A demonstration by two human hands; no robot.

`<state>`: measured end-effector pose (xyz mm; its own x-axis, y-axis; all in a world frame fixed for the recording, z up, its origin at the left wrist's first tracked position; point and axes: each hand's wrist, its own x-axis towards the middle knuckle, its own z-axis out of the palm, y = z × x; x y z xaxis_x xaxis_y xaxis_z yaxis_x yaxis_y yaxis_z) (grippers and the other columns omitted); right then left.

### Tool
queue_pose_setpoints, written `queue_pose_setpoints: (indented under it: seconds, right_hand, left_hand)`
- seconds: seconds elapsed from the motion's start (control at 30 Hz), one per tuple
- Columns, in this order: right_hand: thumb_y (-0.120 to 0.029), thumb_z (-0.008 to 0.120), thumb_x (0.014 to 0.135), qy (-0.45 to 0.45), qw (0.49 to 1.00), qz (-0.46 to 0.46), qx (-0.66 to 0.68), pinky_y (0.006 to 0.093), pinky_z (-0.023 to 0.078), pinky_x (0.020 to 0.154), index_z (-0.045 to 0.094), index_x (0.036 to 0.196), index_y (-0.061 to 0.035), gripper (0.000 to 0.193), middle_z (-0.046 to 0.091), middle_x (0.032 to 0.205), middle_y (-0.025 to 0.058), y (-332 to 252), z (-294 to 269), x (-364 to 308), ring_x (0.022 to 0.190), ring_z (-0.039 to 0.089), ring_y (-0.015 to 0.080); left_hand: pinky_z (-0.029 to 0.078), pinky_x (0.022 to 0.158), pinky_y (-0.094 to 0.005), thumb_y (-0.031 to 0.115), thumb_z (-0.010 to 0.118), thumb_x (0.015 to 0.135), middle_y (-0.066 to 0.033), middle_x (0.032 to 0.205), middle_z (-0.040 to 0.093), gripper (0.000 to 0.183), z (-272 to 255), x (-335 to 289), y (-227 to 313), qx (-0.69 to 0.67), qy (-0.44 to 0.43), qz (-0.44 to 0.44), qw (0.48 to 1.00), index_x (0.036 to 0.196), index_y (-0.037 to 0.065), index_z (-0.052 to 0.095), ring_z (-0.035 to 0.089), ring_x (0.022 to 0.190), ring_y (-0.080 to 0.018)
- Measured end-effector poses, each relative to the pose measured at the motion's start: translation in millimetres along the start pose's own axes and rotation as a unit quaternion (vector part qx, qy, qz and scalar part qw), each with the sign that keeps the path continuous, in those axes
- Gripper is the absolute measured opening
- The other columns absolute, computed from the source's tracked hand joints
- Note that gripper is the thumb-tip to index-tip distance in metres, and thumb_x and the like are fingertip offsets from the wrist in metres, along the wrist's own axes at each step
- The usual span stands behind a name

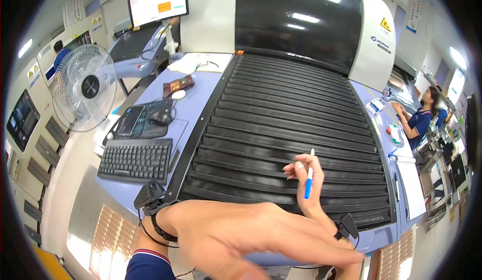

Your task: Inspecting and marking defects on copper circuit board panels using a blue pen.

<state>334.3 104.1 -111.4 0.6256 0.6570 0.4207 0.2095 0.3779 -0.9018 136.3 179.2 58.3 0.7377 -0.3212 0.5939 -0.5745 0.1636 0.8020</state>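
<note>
My left hand (241,232) is large and close in the foreground, slightly blurred. It reaches across toward the right with its back up, one finger stretched out and the thumb apart, and nothing shows in it. Beyond it, my right hand (312,184) is raised over the black ribbed bellows cover (296,104) of a machine. A slim white pen with a blue end (308,185) is held between its fingers, slanting upward. Both wrists wear small black devices on straps. The left hand hides part of my right forearm and the machine's front edge.
Left of the bellows are a black keyboard (135,159), a mouse (160,117) and a brown packet (178,85). A fan (89,86) stands at far left, a monitor (158,1) behind. At right are papers (410,187) and a seated person (422,122). Copper-coloured panels (111,242) lie lower left.
</note>
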Motion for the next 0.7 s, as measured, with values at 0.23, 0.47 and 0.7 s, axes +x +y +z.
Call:
queue_pose_setpoints:
  seconds: [0.23,0.47,0.7]
  right_hand:
    - [-0.006,0.061,0.095,0.006,0.999,0.031,-0.029,0.026,0.052,0.068,0.057,0.112,-0.0015,0.019,0.07,0.086,0.0098,7.9,-0.6,11.8,0.075,0.063,0.0118]
    - [0.004,0.064,0.085,0.016,0.996,0.011,-0.09,0.026,0.052,0.071,0.058,0.11,-0.0021,0.026,0.071,0.093,0.0106,20.9,-5.9,17.0,0.081,0.065,0.0126]
    - [0.009,0.065,0.077,0.028,0.995,0.053,-0.073,0.0259,0.051,0.067,0.057,0.11,-0.0023,0.036,0.068,0.098,0.0122,20.3,-11.8,16.8,0.078,0.063,0.0135]
  left_hand:
    - [0.05,0.095,-0.0357,0.025,0.064,0.096,-0.014,0.113,0.072,0.039,-35.0,-8.8,-52.1,0.188,0.055,-0.24,0.951,0.126,0.0,0.064,0.067,0.108,-0.0243]
    - [0.055,0.08,-0.0304,0.015,0.069,0.092,-0.012,0.095,0.074,0.03,-75.9,-103.6,-137.3,0.451,0.296,-0.186,0.821,0.118,0.001,0.067,0.071,0.087,-0.0174]
    - [0.056,0.068,-0.0306,0.01,0.074,0.086,-0.0093,0.082,0.071,0.014,-63.3,-112.4,-151.6,0.427,0.32,-0.211,0.819,0.09,0.003,0.063,0.071,0.076,-0.0181]
